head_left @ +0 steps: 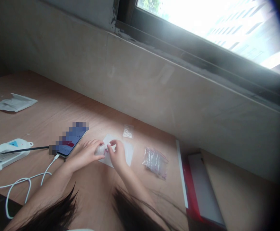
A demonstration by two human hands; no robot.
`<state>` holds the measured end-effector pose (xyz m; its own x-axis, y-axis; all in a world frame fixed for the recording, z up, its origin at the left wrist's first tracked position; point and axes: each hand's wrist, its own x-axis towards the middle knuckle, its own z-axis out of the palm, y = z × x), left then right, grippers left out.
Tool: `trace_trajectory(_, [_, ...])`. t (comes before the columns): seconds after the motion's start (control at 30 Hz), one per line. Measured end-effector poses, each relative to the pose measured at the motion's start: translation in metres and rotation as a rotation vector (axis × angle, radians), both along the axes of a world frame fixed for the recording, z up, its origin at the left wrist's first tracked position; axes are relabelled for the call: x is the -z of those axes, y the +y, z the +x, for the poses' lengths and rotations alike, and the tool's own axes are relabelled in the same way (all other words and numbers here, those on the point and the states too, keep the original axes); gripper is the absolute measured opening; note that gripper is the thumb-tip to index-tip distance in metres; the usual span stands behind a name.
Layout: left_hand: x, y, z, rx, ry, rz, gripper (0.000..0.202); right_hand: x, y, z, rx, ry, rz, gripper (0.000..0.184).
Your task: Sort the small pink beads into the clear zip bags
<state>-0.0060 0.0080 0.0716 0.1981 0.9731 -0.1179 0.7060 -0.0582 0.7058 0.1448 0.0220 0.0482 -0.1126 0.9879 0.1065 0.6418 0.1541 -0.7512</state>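
Clock directions are taken from the held piece, 12 being away from the person. A small, pale, translucent piece, possibly plastic [100, 149], sits in the left hand [89, 152], pinched between the thumb below and the fingers above. It is over a white, flat paper-like sheet [129, 153] on the brown wooden tabletop [91, 199]. Its exposed side faces 3 o'clock, towards the right hand [118, 155]; the long axis cannot be fixed, the piece looking nearly as broad as long.

Right hand: thumb and forefinger curl close to that side; cannot tell whether they pinch anything. A tiny dark mark between the hands is unresolved.

Hidden: the piece's 9 o'clock end, behind the left fingers; parts of the sheet, under both hands. A small clear plastic packet [128, 131] lies at 2 o'clock, contents illegible. Clear plastic bags with reddish edges [155, 163] lie between 3 and 4, their count obscured by glare.
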Motion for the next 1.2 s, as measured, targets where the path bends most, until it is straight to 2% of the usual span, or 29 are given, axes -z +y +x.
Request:
trace_trajectory(0.17, [0.003,-0.002,-0.006,0.073,0.018,0.037,0.041,0.026,-0.002,0.016,-0.003,-0.358,-0.083,0.004])
trace_trajectory(0.33, [-0.001,-0.003,-0.004,0.07,0.034,0.018,0.041,0.031,-0.003,0.018,-0.042,-0.481,-0.103,0.005])
trace_trajectory(0.53, [-0.003,-0.003,-0.002,0.041,0.048,-0.005,0.042,0.025,-0.002,0.018,0.05,-0.416,-0.078,0.014])
trace_trajectory(0.6, [0.001,-0.003,-0.001,0.043,0.017,-0.004,0.041,0.018,-0.005,0.015,0.062,-0.281,-0.044,0.014])
trace_trajectory(0.7, [0.008,-0.003,0.0,0.047,-0.021,0.01,0.039,0.006,-0.009,0.007,-0.016,-0.022,-0.043,0.014])
trace_trajectory(0.77, [0.01,-0.003,0.0,0.035,-0.024,0.017,0.039,0.002,-0.008,0.001,-0.05,0.074,-0.06,0.015])
trace_trajectory(0.9, [0.007,-0.004,-0.003,0.037,-0.021,0.025,0.041,0.012,0.001,-0.003,-0.003,-0.009,-0.047,0.017])
trace_trajectory(1.03, [0.002,-0.007,-0.006,0.055,-0.02,0.043,0.041,0.028,0.009,-0.005,-0.079,-0.155,-0.047,0.019])
trace_trajectory(1.2, [0.001,-0.006,-0.008,0.05,-0.022,0.024,0.04,0.032,0.012,-0.006,-0.119,-0.268,-0.026,0.014])
